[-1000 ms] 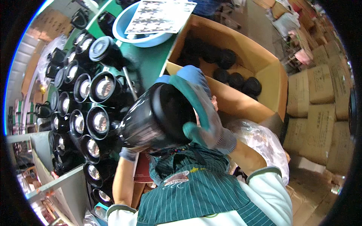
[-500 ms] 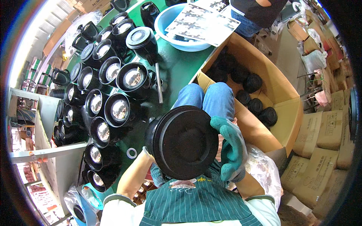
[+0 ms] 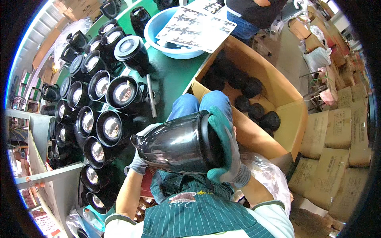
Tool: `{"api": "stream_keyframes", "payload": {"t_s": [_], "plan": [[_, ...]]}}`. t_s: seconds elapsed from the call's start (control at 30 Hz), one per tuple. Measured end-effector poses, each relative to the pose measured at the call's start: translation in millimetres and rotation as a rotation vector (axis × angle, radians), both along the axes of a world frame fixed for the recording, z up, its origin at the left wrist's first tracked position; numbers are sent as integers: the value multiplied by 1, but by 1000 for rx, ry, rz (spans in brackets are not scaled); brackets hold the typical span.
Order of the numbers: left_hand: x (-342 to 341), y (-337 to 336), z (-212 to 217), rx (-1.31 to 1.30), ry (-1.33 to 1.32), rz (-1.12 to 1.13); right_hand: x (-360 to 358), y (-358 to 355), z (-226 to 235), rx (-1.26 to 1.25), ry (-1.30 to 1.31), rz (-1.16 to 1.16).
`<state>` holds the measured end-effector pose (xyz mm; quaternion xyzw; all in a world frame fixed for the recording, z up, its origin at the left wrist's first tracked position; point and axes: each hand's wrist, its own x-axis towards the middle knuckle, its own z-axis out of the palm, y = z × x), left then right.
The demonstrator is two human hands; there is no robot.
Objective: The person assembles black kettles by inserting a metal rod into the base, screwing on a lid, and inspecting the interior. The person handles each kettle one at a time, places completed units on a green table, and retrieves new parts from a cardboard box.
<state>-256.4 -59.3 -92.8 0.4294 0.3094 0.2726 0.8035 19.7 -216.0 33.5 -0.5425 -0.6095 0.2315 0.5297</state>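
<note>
A glossy black vacuum jug (image 3: 174, 142) lies on its side across my lap, its narrow spouted end to the left and its wide base to the right. My left hand (image 3: 139, 162), in a grey glove, is closed round the narrow end; most of its fingers are hidden behind the jug. Over the base curves my right hand (image 3: 225, 137), in a glove with a green coated palm, fingers on the far rim and thumb at the near side. On the green table (image 3: 168, 75) to the left stand several black jugs (image 3: 111, 127), their round openings showing silvery insides.
A cardboard carton (image 3: 285, 115) holding several round black parts (image 3: 252, 87) stands at my right. Behind are a light blue basin (image 3: 152, 29) and a printed sheet (image 3: 198, 27). A metal rod (image 3: 151, 97) lies beside the jugs. Stacked cartons (image 3: 317, 170) fill the far right.
The jug has turned from base facing up to lying sideways, base to the right. My right hand has moved from beside the base onto it. The view has shifted slightly.
</note>
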Motion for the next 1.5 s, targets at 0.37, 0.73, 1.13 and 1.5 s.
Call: {"api": "stream_keyframes", "payload": {"t_s": [0.37, 0.73, 1.13, 1.5], "plan": [[17, -15, 63, 93, 108, 45, 24, -15, -61, -272, 759, -181], [21, 232, 187, 943, 73, 432, 41, 40, -114, -226, 966, 3], [151, 667, 197, 1182, 1143, 556, 108, 161, -152, -835, 936, -129], [143, 808, 91, 1165, 1635, 33, 132, 201, -194, -1062, 919, -70]]}}
